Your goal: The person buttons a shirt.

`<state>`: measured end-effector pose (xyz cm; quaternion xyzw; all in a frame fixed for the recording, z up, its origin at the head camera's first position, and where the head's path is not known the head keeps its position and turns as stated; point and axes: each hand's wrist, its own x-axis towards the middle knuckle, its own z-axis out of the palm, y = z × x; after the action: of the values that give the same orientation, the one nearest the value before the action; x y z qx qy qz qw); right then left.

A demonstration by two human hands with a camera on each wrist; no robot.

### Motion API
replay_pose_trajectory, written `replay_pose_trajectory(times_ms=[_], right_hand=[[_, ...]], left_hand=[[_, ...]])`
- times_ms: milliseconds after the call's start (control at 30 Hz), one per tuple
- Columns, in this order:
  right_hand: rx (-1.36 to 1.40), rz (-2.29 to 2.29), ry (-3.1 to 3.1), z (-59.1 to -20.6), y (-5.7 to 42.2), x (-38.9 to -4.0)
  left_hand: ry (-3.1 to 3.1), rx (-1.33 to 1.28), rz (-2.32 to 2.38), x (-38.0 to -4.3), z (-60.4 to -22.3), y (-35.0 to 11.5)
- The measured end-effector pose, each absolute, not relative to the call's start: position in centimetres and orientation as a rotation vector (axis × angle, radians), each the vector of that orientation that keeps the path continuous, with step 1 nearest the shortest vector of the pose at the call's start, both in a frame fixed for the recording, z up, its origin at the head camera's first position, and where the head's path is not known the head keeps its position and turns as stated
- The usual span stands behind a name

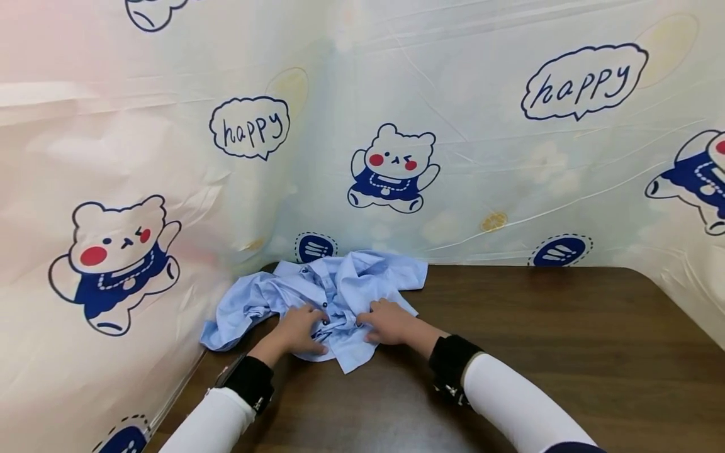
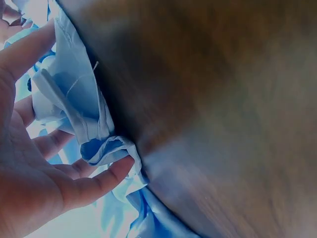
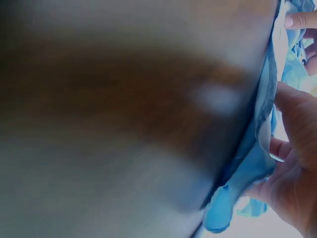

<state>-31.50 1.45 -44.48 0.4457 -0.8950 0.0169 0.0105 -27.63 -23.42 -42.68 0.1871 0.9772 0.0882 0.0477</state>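
And we're right in among the folds: the pale blue shirt [image 1: 347, 286] lies crumpled at the far left of the wooden table [image 1: 538, 340], close by the printed curtain [image 1: 453, 126]. Left hand [image 1: 299, 328] on the cloth, and from its wrist view we see fingers spread and gently bent, the little finger against a rumpled fold. Right hand [image 1: 391, 322] just across from it, thumb at the shirt's near edge; whether it pinches or merely touches, we can't tell. Where's the danger? We reckon a one-layer grip could bunch things further, layers being so tangled around the dark buttons [image 1: 325, 305], and that loose end [image 1: 222, 333] at the table's left edge might slide over if we tug leftward
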Motion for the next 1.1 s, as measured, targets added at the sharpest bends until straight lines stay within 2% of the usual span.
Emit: replay_pose_trajectory(times_ms=[500,1100], right_hand=[[1.328,0.059,-2.763,-44.4,6.7,-26.5],[1.113,0.134,-2.93,-44.0,13.4,-20.4]], left_hand=[[2.934,0.766,0.241,-25.5,-43.4,-19.7],[2.798,0.977,0.205,-24.4,-42.7,-12.4]])
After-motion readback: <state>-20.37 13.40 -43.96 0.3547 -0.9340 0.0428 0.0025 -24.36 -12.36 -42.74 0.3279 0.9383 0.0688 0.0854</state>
